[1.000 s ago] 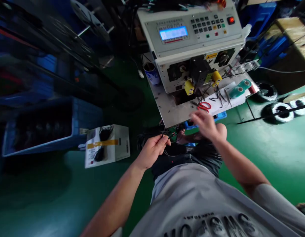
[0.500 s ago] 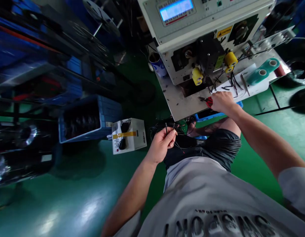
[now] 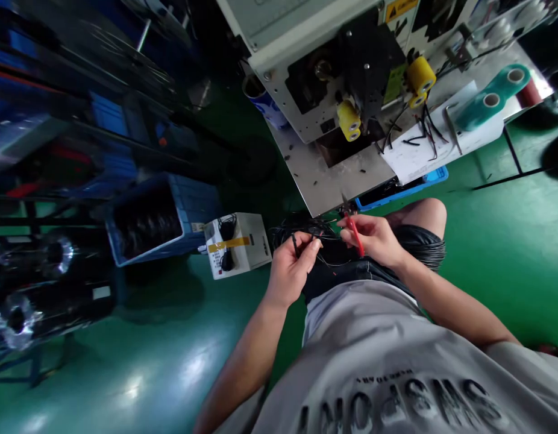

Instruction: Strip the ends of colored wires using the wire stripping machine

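Observation:
My left hand [image 3: 291, 265] is closed around a black cable [image 3: 294, 244], pinched between thumb and fingers; part of it is hidden by the fingers. To its right, my right hand [image 3: 373, 240] grips red-handled cutters [image 3: 354, 234], their narrow dark tips pointing up toward the table edge. A short gap separates the two hands. Beneath and behind them, over my lap, lies a tangle of thin black cables [image 3: 285, 229].
A machine with yellow rollers [image 3: 349, 117] stands on a metal table [image 3: 324, 190]. Cut black wires and paper [image 3: 408, 163] lie there beside teal rolls [image 3: 480, 111]. A blue bin [image 3: 195, 208] and a white box [image 3: 256, 250] stand left; a blue tray [image 3: 435, 176] sits below the table edge.
My right hand has come from the table edge toward my left hand, bringing the red-handled cutters. My left hand stays near its place with the cable. The view has shifted downward.

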A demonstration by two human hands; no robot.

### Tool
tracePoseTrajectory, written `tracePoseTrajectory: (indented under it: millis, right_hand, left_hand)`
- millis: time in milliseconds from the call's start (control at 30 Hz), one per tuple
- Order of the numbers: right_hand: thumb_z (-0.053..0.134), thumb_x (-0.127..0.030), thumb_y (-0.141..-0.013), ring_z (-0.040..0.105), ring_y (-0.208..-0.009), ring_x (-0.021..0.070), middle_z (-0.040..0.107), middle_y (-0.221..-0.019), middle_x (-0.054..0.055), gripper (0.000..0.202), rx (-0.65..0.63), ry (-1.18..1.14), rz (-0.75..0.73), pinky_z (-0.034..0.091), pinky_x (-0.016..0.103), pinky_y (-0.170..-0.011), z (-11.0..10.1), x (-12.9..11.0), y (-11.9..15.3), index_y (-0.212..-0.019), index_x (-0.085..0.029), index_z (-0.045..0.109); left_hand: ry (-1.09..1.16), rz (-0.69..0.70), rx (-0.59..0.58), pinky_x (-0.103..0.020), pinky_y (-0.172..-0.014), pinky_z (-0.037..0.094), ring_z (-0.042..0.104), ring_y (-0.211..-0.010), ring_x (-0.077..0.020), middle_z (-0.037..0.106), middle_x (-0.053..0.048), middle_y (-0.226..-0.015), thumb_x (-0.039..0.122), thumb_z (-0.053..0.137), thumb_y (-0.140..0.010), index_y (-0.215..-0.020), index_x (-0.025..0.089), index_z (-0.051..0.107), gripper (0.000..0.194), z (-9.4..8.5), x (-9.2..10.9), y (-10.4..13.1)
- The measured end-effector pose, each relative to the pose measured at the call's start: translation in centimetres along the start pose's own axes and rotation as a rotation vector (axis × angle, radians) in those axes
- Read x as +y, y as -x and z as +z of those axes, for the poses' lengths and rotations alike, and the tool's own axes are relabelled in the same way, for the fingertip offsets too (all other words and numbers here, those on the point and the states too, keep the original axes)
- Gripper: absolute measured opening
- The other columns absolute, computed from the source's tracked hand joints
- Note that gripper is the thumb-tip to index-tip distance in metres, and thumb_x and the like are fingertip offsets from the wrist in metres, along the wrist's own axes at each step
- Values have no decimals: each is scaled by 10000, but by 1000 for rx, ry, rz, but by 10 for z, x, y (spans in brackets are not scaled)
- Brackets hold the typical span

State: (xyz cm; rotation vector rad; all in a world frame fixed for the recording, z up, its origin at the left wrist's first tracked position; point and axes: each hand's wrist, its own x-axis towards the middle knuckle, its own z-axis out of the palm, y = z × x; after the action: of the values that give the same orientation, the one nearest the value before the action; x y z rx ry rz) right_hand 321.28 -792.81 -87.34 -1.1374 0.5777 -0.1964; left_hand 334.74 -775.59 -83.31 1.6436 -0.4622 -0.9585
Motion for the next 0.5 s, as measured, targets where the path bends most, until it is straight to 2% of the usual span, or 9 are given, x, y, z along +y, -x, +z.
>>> tracePoseTrajectory:
  millis: [67, 167, 333, 433, 500]
  right_hand:
    - [887, -659, -758, 585, -632, 125, 672, -756, 14, 567, -17, -75, 0, 505, 255, -581, 15, 1, -4, -955, -148, 739]
    - [903, -649, -741, 590, -617, 120, 672, -730, 12, 543, -69, -139, -21, 522, 252, -585, 23, -4, -9, -833, -163, 680]
    - [923, -660, -703, 571, -551, 116, 656, -666, -1, 575, -84, -186, 75, 479, 235, -519, 27, -9, -10, -816, -178, 631]
    - [853, -726, -759, 540, -554, 111, 653, -685, 1, 596, -82, -174, 68, 427, 229, -505, 26, -8, -9, -830, -187, 607]
    - [771, -745, -840, 531, -609, 116, 645, -719, 8, 585, -109, -70, 33, 431, 238, -552, 20, -7, -5, -818, -186, 598]
  left_hand:
    - [-56, 16, -17, -267, -540, 317, 405, -546, -106, 495, 55, -616, 462, 722, -1016, -883, 203, 643, 302, 4, 2, 1]
    - [-78, -1, -27, -269, -535, 326, 426, -542, -113, 515, 50, -611, 486, 743, -991, -848, 206, 625, 336, 7, 3, 2]
    - [-154, 48, 47, -277, -539, 315, 380, -556, -120, 500, 44, -638, 498, 733, -986, -895, 204, 691, 311, 13, 7, 7]
    - [-257, 131, 118, -292, -572, 350, 415, -574, -139, 514, 30, -639, 493, 683, -1018, -912, 207, 735, 309, 14, 8, 9]
    - [-274, 159, 168, -299, -587, 357, 429, -584, -148, 506, 29, -639, 492, 657, -1033, -940, 214, 750, 308, 13, 6, 10]
